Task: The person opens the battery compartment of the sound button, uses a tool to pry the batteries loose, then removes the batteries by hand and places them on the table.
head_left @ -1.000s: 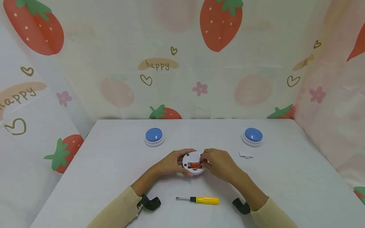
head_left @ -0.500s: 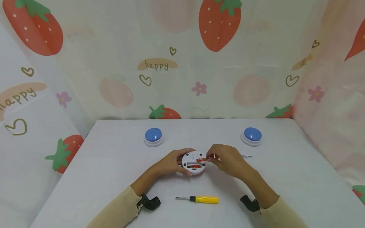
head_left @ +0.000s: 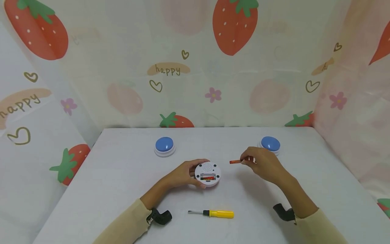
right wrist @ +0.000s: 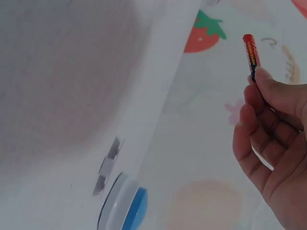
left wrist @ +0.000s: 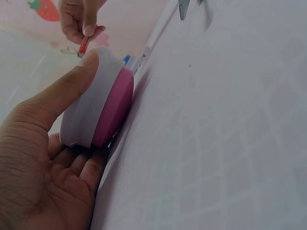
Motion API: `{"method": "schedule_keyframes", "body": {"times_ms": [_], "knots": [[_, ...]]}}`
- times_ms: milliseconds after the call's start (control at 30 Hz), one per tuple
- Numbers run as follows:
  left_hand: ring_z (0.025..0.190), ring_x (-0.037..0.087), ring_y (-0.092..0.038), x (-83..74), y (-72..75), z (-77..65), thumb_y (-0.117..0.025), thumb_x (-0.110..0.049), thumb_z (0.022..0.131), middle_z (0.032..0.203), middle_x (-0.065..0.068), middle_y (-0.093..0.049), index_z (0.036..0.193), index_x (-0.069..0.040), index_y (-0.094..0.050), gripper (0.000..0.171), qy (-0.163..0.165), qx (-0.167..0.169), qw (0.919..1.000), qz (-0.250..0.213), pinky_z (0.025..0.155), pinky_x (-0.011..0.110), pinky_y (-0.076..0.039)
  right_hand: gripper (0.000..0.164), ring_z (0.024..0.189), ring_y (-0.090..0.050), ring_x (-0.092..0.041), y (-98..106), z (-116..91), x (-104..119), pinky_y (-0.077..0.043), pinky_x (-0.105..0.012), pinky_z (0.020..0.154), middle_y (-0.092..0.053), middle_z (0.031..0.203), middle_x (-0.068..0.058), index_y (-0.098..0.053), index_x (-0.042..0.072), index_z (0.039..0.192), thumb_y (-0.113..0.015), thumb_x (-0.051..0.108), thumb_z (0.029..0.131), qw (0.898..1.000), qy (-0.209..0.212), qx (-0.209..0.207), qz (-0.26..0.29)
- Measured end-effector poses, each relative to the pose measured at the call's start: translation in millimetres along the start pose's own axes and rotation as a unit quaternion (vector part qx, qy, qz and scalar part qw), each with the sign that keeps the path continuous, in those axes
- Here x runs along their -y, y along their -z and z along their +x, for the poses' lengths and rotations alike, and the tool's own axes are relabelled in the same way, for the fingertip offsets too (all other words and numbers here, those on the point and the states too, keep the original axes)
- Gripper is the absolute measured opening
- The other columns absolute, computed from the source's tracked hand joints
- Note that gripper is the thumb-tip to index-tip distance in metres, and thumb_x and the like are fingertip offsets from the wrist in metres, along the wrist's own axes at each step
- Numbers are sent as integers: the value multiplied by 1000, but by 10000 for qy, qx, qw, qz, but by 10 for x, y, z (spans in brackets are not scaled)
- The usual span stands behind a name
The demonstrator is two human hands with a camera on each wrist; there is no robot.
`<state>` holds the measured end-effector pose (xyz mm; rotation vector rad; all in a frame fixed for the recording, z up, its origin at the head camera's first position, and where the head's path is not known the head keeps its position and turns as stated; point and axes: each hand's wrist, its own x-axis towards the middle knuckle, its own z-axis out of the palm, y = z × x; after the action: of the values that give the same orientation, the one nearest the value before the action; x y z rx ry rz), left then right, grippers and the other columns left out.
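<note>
My left hand [head_left: 182, 175] grips a round white push-button device [head_left: 208, 167] by its side, underside up. In the left wrist view its pink button top [left wrist: 116, 106] faces the table. One red battery [head_left: 208, 178] lies in the uncovered battery compartment, and the slot beside it holds none. Apart from the device, to its right and raised over the table, my right hand [head_left: 264, 165] pinches another red battery [head_left: 234, 162] between thumb and fingers. In the right wrist view the held battery [right wrist: 251, 53] points away from the fingertips.
A yellow-handled screwdriver [head_left: 220, 214] lies in front of the device. Two blue-topped buttons stand farther back, one left [head_left: 164, 145] and one right [head_left: 270, 144]. A small white battery cover [right wrist: 107, 166] lies near the right button, hidden behind my hand in the head view.
My right hand has lifted one battery out of the compartment and carried it right and away from the device. The left hand stays on the device, which has barely moved.
</note>
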<state>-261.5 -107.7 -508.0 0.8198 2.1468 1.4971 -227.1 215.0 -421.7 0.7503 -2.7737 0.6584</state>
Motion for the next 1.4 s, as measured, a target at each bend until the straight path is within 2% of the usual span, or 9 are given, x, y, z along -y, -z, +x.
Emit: {"method": "schedule_keyframes", "body": {"times_ms": [267,533,800,1400], "knots": [[130,15,-54,12,4,7,-91,-18,76,146,-3,-54,152,-22,-46,88,15,21,10000,43,107,26,-46,12,72,-54,-11,32,-34,-234,-46,-26,58,-66,80,9,-77,13,95,-81,7,86,9996,-180,-122,159],[129,15,-54,26,10,8,-91,-17,76,146,-2,-54,152,-22,-46,88,-22,14,10000,3,107,26,-46,10,72,-53,-12,3,-20,-426,-44,-26,58,-65,79,7,-77,12,94,-80,6,86,9988,-378,78,311],[128,15,-55,34,9,14,-91,-17,76,146,-2,-54,151,-22,-47,87,-47,28,10000,-39,106,26,-46,8,75,-53,-14,-43,-5,-499,-44,-27,58,-66,80,6,-77,9,96,-78,6,88,9964,-651,316,452],[129,16,-55,27,16,12,-91,-16,77,146,-2,-53,152,-23,-47,87,-27,26,10000,30,106,26,-46,9,75,-53,-16,-96,-1,-647,-44,-26,61,-67,79,3,-78,8,94,-77,3,87,9929,-775,637,637]]}}
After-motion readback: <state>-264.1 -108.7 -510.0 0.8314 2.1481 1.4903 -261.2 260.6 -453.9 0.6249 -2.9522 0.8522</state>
